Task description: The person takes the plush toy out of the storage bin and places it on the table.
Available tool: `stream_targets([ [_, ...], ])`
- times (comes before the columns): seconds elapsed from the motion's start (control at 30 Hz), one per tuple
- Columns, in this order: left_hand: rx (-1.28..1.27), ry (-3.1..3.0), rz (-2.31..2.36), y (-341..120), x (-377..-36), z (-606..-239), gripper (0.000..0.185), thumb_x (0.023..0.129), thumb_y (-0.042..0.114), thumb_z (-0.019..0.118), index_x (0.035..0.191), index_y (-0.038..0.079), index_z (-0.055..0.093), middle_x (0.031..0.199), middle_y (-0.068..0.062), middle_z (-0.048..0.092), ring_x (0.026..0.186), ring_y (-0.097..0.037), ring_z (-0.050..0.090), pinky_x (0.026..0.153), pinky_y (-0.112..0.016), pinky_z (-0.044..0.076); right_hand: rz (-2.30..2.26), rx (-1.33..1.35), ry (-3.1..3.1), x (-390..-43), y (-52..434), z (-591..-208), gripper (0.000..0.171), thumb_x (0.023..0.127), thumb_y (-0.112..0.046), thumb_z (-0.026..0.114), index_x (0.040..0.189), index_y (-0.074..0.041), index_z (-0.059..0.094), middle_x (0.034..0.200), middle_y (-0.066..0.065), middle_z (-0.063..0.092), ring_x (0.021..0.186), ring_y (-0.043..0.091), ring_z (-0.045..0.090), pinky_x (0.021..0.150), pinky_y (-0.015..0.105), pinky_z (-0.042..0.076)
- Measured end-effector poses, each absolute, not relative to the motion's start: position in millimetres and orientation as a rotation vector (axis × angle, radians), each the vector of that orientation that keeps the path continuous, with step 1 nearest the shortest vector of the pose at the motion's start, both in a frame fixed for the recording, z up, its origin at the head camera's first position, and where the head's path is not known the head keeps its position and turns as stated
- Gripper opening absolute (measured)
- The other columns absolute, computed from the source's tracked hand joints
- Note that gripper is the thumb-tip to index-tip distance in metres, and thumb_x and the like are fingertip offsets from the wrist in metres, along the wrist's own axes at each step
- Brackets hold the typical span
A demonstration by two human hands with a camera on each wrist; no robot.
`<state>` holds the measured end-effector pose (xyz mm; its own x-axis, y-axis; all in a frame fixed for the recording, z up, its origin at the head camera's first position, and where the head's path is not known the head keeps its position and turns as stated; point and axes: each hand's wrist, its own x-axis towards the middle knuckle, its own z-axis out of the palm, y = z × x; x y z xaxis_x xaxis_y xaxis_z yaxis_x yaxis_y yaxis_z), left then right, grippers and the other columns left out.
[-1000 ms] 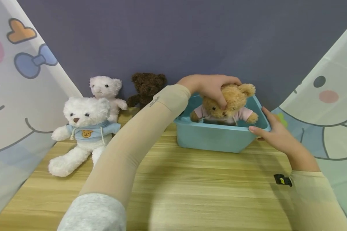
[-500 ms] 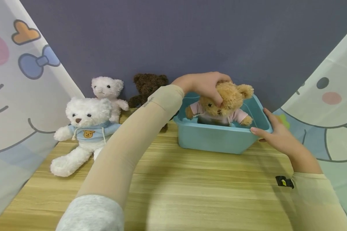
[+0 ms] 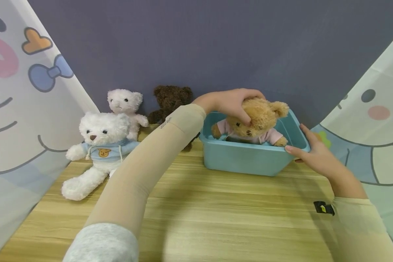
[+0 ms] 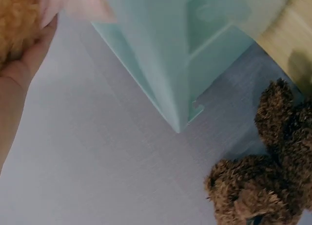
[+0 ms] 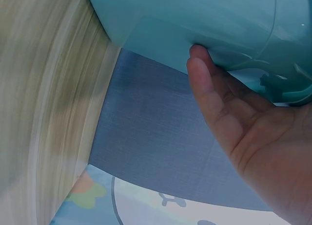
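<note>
A tan teddy bear (image 3: pixel 262 114) in a pink top sits upright inside a light blue plastic bin (image 3: pixel 239 160), its lower body hidden behind the front wall. From above, my left hand (image 3: pixel 232 103) grips the bear's head, thumb across the face; in the left wrist view part of that hand (image 4: pixel 27 69) shows against the tan fur (image 4: pixel 17 23). At the bin's right end, my right hand (image 3: pixel 314 153) holds the rim, thumb at the front corner. The right wrist view has its fingers (image 5: pixel 209 91) against the bin's outer wall (image 5: pixel 156 35).
Left of the bin, a white bear (image 3: pixel 99 131) in a blue hoodie, a pale pink bear (image 3: pixel 124 102) and a dark brown bear (image 3: pixel 171 98) sit on the wooden table (image 3: pixel 216 218). A grey backdrop (image 3: pixel 196 43) rises behind; cartoon-printed panels (image 3: pixel 376 131) flank both sides.
The tan bear, with my left hand on its head, has shifted a little left and lower in the bin. My right hand keeps its place on the rim. The head view has turned slightly.
</note>
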<state>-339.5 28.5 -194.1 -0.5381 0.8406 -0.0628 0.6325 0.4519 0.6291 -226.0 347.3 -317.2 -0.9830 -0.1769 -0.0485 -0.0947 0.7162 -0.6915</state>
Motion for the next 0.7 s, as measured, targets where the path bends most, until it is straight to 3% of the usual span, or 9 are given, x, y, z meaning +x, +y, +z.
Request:
stream_targets([
  [0.27, 1.206, 2.411, 1.184, 19, -340, -189, 0.082, 0.084, 0.031, 0.089, 0.155, 0.029, 0.049, 0.157, 0.003, 0.048, 0.130, -0.014, 0.057, 0.101, -0.033, 0.055, -1.120, -0.243, 2.813, -228, 349, -319, 0.102, 0.109, -0.041, 0.059, 0.169, -0.018, -0.020, 0.169, 0.045, -0.002, 0.128, 0.064, 0.056, 0.077, 0.041, 0.068],
  [0.47, 1.157, 2.374, 1.462, 11, -338, -183, 0.077, 0.083, 0.025, 0.090, 0.151, 0.024, 0.054, 0.149, 0.000, 0.055, 0.126, -0.017, 0.063, 0.099, -0.032, 0.059, -1.098, -0.248, 2.829, -229, 351, -319, 0.102, 0.109, -0.040, 0.059, 0.169, -0.016, -0.020, 0.170, 0.042, -0.011, 0.118, 0.060, 0.064, 0.073, 0.035, 0.067],
  [0.7, 1.172, 2.287, 1.662, 3, -332, -178, 0.074, 0.085, 0.017, 0.088, 0.151, 0.019, 0.055, 0.141, -0.003, 0.061, 0.122, -0.019, 0.066, 0.097, -0.033, 0.060, -1.079, -0.237, 2.816, -229, 350, -318, 0.101, 0.110, -0.041, 0.057, 0.169, -0.017, -0.022, 0.170, 0.043, -0.009, 0.129, 0.066, 0.054, 0.076, 0.040, 0.067],
])
